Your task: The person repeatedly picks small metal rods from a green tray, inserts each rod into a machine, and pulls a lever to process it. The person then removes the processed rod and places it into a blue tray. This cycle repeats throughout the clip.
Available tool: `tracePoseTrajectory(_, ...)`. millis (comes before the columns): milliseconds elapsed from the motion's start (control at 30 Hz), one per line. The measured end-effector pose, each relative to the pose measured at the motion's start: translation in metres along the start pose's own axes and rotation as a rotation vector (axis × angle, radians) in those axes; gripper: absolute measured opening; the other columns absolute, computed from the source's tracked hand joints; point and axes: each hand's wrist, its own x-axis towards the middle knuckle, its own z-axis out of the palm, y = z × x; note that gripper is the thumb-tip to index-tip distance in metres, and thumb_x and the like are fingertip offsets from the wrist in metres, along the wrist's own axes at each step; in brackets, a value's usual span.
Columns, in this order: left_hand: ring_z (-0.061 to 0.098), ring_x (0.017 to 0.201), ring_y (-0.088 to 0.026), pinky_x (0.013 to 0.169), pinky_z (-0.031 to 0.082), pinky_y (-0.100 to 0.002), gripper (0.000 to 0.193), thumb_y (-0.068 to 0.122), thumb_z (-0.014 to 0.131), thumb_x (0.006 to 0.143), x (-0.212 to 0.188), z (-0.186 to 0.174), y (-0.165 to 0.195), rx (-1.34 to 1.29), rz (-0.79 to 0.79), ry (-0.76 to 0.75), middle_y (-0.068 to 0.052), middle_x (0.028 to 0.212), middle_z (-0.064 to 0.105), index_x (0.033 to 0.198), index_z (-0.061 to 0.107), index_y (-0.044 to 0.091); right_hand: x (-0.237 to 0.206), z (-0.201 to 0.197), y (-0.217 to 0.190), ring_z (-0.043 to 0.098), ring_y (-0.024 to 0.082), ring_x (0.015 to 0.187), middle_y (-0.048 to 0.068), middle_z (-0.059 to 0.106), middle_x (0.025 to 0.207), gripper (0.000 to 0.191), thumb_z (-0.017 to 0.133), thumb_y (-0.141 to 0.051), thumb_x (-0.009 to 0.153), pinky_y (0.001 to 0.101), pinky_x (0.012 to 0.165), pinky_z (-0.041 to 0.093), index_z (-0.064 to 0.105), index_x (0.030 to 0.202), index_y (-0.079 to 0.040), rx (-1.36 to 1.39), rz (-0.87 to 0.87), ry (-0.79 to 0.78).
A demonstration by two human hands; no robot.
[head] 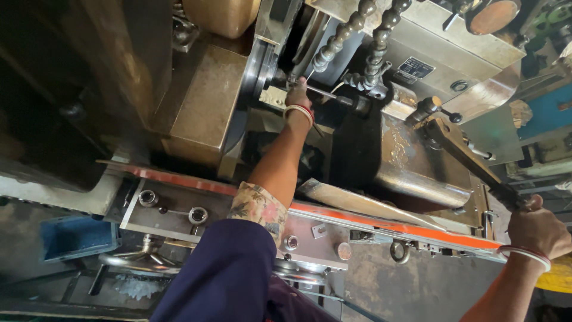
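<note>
My left hand [297, 95] reaches deep into a metal grinding machine, fingers closed on a thin metal rod [325, 92] that lies across the gap beside the large wheel [262, 65]. A bangle sits on that wrist. My right hand [536, 229] at the lower right grips the end of a long dark lever handle [465, 155] that rises toward the machine's upper body. Two segmented coolant hoses [351, 36] hang just above my left hand.
A red-edged steel rail [357, 220] with bolts and knobs crosses the front of the machine. A handwheel [140, 259] sits below it at left, beside a blue tray [77, 235]. A grey housing [453, 48] with a plate stands upper right.
</note>
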Motion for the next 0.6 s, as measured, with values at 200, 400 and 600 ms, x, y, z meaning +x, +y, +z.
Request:
tracePoseTrajectory(200, 0.057, 0.059, -0.015, 0.052, 0.045, -0.033, 0.029, 0.037, 0.064, 0.097, -0.002, 0.011, -0.001, -0.455, 0.086, -0.050, -0.002, 0.072, 0.062, 0.104, 0.068, 0.009, -0.066, -0.025, -0.020, 0.070, 0.034, 0.073, 0.017, 0.073, 0.078, 0.052, 0.030, -0.033, 0.115, 0.0445, 0.062, 0.048, 0.069, 0.088, -0.012, -0.090, -0.076, 0.187)
tracePoseTrajectory(400, 0.048, 0.048, -0.015, 0.043, 0.036, -0.031, 0.030, 0.031, 0.047, 0.101, -0.009, 0.009, -0.012, -0.475, -0.190, -0.090, -0.001, 0.070, 0.061, 0.096, 0.068, 0.010, -0.050, -0.025, -0.014, 0.071, 0.039, 0.070, 0.019, 0.070, 0.070, 0.058, 0.038, -0.031, 0.114, 0.0462, 0.061, 0.049, 0.075, 0.078, -0.007, -0.008, -0.075, 0.234)
tracePoseTrajectory(600, 0.046, 0.047, -0.020, 0.043, 0.033, -0.036, 0.028, 0.023, 0.041, 0.100, -0.012, -0.006, -0.013, -0.446, -0.295, -0.066, -0.003, 0.078, 0.066, 0.095, 0.067, 0.013, -0.004, -0.008, -0.006, 0.070, 0.049, 0.083, 0.031, 0.068, 0.079, 0.058, 0.033, -0.026, 0.118, 0.0534, 0.075, 0.055, 0.075, 0.096, 0.008, 0.364, -0.176, 0.153)
